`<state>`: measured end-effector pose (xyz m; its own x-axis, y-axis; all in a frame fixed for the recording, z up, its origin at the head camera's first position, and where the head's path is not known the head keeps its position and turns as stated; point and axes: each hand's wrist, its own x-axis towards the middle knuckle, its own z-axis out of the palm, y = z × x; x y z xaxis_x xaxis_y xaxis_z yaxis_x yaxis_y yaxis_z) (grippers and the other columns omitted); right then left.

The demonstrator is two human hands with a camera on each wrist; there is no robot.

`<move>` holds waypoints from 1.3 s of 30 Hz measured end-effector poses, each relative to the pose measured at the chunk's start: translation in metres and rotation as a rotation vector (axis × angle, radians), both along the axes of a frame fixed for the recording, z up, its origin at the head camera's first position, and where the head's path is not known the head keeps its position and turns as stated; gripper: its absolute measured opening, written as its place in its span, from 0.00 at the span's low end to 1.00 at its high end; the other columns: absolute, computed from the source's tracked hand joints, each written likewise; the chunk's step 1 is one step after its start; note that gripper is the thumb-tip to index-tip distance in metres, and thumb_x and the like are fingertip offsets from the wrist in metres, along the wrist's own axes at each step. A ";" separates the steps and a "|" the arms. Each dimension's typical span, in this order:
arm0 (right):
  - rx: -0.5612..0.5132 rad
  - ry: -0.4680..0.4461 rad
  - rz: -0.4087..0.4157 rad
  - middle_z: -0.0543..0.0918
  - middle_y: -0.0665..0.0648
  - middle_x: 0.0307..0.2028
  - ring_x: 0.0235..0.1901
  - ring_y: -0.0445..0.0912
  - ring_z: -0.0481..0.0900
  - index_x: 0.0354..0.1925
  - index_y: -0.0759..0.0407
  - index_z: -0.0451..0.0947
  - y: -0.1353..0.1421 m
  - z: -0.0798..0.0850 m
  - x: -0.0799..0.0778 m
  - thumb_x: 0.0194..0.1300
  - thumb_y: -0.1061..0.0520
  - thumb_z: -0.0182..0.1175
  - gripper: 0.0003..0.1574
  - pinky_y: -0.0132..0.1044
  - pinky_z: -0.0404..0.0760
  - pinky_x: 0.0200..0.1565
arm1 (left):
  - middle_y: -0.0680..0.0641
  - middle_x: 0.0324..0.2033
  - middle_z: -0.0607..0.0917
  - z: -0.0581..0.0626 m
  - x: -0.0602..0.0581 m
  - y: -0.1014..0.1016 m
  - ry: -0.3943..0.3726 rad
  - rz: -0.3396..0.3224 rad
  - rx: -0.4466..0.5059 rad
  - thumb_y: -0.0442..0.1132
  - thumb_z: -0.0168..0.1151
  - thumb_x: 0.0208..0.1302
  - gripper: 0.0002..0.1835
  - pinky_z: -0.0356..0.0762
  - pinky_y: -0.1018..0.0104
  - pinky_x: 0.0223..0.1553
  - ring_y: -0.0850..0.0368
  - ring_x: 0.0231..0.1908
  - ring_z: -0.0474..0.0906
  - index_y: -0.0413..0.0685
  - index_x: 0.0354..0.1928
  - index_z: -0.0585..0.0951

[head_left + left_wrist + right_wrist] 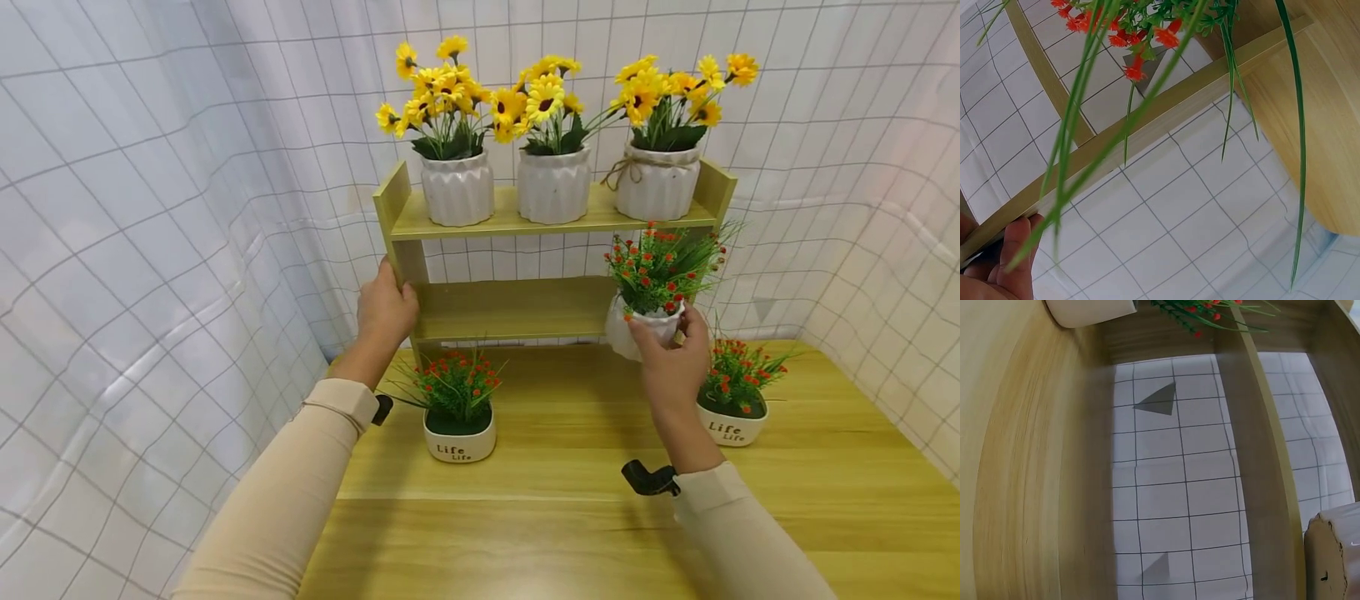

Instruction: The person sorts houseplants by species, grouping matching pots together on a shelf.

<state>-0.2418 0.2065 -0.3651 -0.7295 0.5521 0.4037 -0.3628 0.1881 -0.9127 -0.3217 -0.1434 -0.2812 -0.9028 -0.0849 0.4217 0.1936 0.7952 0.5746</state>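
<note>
A wooden two-tier shelf (517, 310) stands at the back of the table. My left hand (386, 310) grips its left side panel (1116, 134), fingers on the outer face. At the right end of the lower board, my right hand (675, 358) holds a white ribbed pot (628, 333) of red flowers (660, 271) by its upper part, thumb in front. The right wrist view catches that pot's (1335, 553) underside beside the board's edge. Three white pots of yellow flowers, left (459, 190), middle (555, 185) and right (658, 185), line the top board.
Two low "Life" planters with red flowers, one left (459, 442) and one right (733, 425), stand on the wooden table (555, 517) before the shelf. The right one sits just behind my right wrist. A white checked curtain (300, 100) surrounds the table.
</note>
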 end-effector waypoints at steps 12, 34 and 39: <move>0.037 0.035 0.082 0.74 0.55 0.58 0.53 0.46 0.75 0.68 0.55 0.68 -0.005 0.000 -0.028 0.60 0.50 0.72 0.42 0.33 0.79 0.46 | 0.29 0.49 0.81 -0.002 0.001 -0.001 -0.020 -0.009 0.009 0.39 0.48 0.74 0.24 0.78 0.40 0.43 0.31 0.46 0.81 0.41 0.68 0.65; 0.218 -0.117 -0.030 0.68 0.60 0.67 0.65 0.53 0.68 0.73 0.60 0.60 0.002 0.010 -0.061 0.61 0.33 0.65 0.54 0.48 0.70 0.63 | 0.29 0.47 0.82 0.000 0.001 -0.001 -0.013 0.000 0.005 0.40 0.48 0.74 0.21 0.78 0.40 0.42 0.31 0.45 0.81 0.41 0.65 0.67; 0.218 -0.146 -0.036 0.70 0.61 0.65 0.63 0.55 0.70 0.72 0.61 0.62 0.003 0.013 -0.066 0.61 0.32 0.64 0.54 0.49 0.70 0.62 | 0.29 0.46 0.82 -0.001 0.001 0.000 -0.013 -0.006 0.009 0.40 0.48 0.74 0.20 0.79 0.41 0.40 0.31 0.44 0.81 0.41 0.64 0.68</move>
<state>-0.3078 0.2099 -0.3520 -0.7703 0.4902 0.4077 -0.2196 0.3963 -0.8915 -0.3203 -0.1438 -0.2821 -0.9084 -0.0835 0.4096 0.1907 0.7891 0.5839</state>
